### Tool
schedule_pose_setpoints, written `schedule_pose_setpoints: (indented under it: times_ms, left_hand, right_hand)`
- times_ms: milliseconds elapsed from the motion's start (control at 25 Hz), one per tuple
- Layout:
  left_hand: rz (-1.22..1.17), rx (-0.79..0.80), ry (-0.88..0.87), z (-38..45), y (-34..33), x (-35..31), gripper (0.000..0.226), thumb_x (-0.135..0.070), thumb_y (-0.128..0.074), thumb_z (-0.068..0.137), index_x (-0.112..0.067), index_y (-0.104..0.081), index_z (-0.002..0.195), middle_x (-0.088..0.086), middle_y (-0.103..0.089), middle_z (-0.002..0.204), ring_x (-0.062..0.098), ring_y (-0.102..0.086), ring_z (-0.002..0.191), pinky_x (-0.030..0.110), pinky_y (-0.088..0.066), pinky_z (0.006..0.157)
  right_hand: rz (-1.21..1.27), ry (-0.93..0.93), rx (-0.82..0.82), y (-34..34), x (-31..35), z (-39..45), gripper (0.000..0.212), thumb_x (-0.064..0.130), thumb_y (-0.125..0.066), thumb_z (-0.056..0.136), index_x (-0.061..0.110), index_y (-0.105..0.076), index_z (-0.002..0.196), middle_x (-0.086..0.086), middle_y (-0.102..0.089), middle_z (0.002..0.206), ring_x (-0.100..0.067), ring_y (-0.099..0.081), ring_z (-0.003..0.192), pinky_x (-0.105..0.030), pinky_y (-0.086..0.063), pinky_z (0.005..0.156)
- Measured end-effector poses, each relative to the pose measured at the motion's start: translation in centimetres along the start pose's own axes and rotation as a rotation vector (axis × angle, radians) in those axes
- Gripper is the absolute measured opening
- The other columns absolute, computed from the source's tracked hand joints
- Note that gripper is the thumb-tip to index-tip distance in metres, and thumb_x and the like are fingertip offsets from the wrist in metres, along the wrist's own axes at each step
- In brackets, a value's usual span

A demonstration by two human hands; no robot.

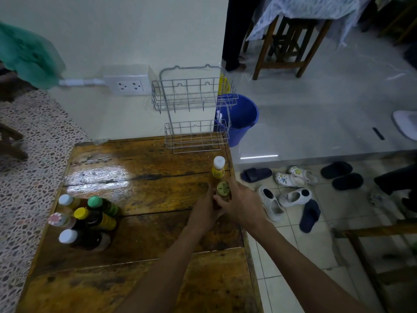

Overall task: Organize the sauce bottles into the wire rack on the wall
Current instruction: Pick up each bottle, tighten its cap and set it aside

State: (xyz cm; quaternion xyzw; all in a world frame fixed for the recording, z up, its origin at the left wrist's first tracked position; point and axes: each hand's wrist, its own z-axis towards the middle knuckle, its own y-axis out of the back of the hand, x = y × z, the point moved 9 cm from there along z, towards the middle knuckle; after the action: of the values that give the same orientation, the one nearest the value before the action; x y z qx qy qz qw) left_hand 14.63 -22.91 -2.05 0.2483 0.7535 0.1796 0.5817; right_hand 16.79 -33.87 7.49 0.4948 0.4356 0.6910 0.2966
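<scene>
Left grip [204, 211]: my fingers curl round the lower part of a gold-capped bottle [223, 192].
Right grip [242, 203]: wrapped on the same bottle from its other side.
White-capped bottle [218, 169]: upright on the tabletop [144, 168], just beyond my hands.
Wire rack [194, 109]: on the wall ahead, both tiers bare.
Bottle cluster [84, 219]: well to my left.

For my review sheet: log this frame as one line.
hands: left hand and right hand grip gold-capped bottle | white-capped bottle behind | wire rack holds no bottles | five bottles wait at left
</scene>
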Motion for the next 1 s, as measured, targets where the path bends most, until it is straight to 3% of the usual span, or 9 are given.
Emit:
schedule_pose_setpoints:
  times_ms: [160,280,360,520,720,840,1000]
  left_hand:
    - [-0.025,-0.027,0.007,-0.6,0.6,0.5,0.065,-0.043,-0.08,0.085,-0.031,-0.044,0.138,-0.005,-0.063,0.133,0.019,-0.064,0.117,0.035,-0.056,0.09]
    - [-0.107,-0.133,0.045,-3.6,3.0,2.3,0.064,-0.045,-0.078,0.087,-0.035,-0.044,0.14,-0.016,-0.053,0.136,0.007,-0.057,0.12,0.039,-0.056,0.096]
    - [-0.126,-0.227,0.119,-6.9,5.6,5.0,0.065,-0.048,-0.072,0.091,-0.029,-0.042,0.146,-0.016,-0.049,0.134,0.006,-0.054,0.12,0.036,-0.055,0.096]
    - [-0.105,-0.442,0.323,-14.8,11.0,13.3,0.058,-0.053,-0.069,0.092,-0.023,-0.051,0.138,-0.01,-0.057,0.127,0.009,-0.059,0.115,0.029,-0.054,0.088]
    - [-0.175,-0.562,0.512,-22.4,16.1,21.9,0.049,-0.043,-0.073,0.092,-0.019,-0.053,0.13,-0.004,-0.06,0.122,0.015,-0.063,0.107,0.035,-0.057,0.085]
    - [-0.203,-0.611,0.526,-23.4,19.7,25.2,0.036,-0.041,-0.078,0.089,-0.026,-0.055,0.112,-0.002,-0.062,0.111,0.018,-0.065,0.099,0.044,-0.059,0.079]
    - [-0.113,-0.553,0.392,-20.9,22.7,26.4,0.027,-0.03,-0.077,0.09,-0.026,-0.055,0.107,-0.005,-0.056,0.103,0.007,-0.057,0.083,0.027,-0.052,0.062]
  right_hand:
    - [-0.044,-0.075,0.05,0.1,0.1,-0.4,0.067,0.06,-0.067,0.084,0.026,-0.038,0.133,-0.001,-0.07,0.107,-0.022,-0.07,0.087,-0.035,-0.059,0.065]
    - [-0.1,-0.127,-0.051,2.3,1.4,-1.7,0.065,0.066,-0.06,0.085,0.024,-0.041,0.131,-0.001,-0.062,0.11,-0.022,-0.063,0.094,-0.034,-0.057,0.064]
    - [-0.103,-0.027,-0.11,3.0,4.7,-2.8,0.057,0.061,-0.06,0.09,0.022,-0.046,0.128,0.0,-0.06,0.11,-0.02,-0.06,0.096,-0.029,-0.054,0.062]
    - [-0.042,0.256,-0.006,-1.2,14.7,-3.3,0.051,0.054,-0.057,0.094,0.019,-0.051,0.131,0.001,-0.062,0.112,-0.017,-0.06,0.095,-0.021,-0.048,0.056]
    - [-0.015,0.534,0.126,-7.6,28.6,-3.5,0.048,0.051,-0.054,0.095,0.019,-0.051,0.13,-0.002,-0.063,0.112,-0.021,-0.061,0.1,-0.031,-0.052,0.06]
    - [-0.039,0.635,0.177,-11.3,34.4,-3.5,0.046,0.047,-0.055,0.096,0.026,-0.045,0.134,-0.003,-0.06,0.104,-0.023,-0.06,0.092,-0.033,-0.049,0.056]
    - [-0.163,0.59,0.271,-17.0,37.1,-2.8,0.053,0.049,-0.053,0.096,0.035,-0.037,0.145,-0.008,-0.056,0.102,-0.028,-0.058,0.084,-0.035,-0.049,0.054]
